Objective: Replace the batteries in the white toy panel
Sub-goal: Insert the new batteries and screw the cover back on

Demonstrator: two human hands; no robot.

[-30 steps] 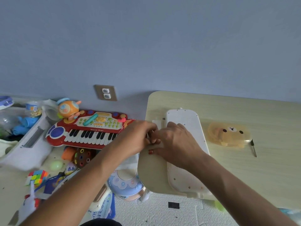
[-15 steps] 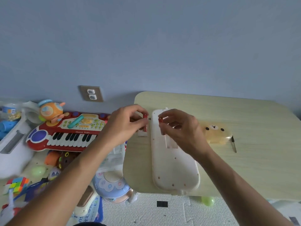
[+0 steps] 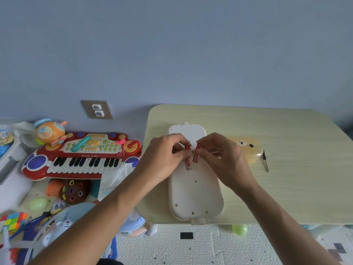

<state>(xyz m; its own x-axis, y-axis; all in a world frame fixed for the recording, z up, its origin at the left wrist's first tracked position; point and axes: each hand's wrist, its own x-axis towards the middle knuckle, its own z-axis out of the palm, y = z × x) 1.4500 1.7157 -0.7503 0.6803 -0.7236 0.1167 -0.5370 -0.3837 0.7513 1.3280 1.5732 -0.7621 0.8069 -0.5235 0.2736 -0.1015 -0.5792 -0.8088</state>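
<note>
The white toy panel (image 3: 194, 196) lies back side up on the pale wooden table (image 3: 286, 184), its long axis pointing away from me. My left hand (image 3: 164, 155) pinches a red battery (image 3: 188, 156) above the panel's upper middle. My right hand (image 3: 223, 157) pinches a second red battery (image 3: 196, 155) right beside the first. Both batteries hang nearly upright, close together, just above the panel. My hands hide the battery compartment.
A yellow bear-shaped case (image 3: 248, 150) and a small screwdriver (image 3: 265, 161) lie on the table to the right. On the floor to the left are a red toy keyboard (image 3: 80, 157), an orange round toy (image 3: 49, 132), a colour cube (image 3: 14, 221) and other toys. A wall outlet (image 3: 97, 109) sits above.
My hands lifted off the panel, each with a red battery, then brought the two batteries close together. The camera view shifted, so the panel now sits centred.
</note>
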